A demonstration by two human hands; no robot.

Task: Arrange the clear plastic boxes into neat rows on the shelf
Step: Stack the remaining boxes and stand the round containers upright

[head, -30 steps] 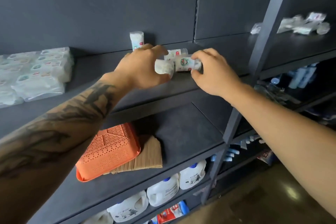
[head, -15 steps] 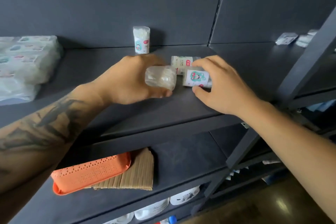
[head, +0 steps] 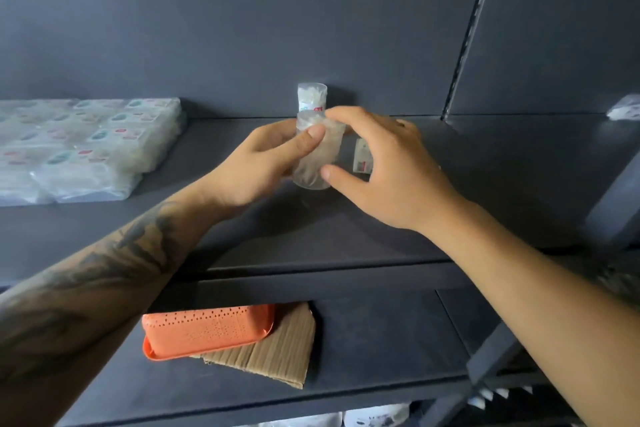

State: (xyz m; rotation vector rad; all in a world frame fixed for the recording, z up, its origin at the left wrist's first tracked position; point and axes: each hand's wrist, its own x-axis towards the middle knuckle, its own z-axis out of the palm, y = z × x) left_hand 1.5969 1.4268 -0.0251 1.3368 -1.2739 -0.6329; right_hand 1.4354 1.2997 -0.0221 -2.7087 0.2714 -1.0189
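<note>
The left hand (head: pixel 263 163) grips a clear plastic box (head: pixel 317 152), held upright above the dark shelf (head: pixel 346 229), thumb across its front. The right hand (head: pixel 384 166) hovers just right of it, fingers loosely curled and spread, holding nothing; its thumb tip lies at the box's lower edge. A second clear box (head: pixel 312 98) stands upright at the far wall. A labelled box (head: pixel 362 158) lies partly hidden behind the right hand. Contents appear whitish; detail is blurred.

dim, soft motion blur, edges warped
</note>
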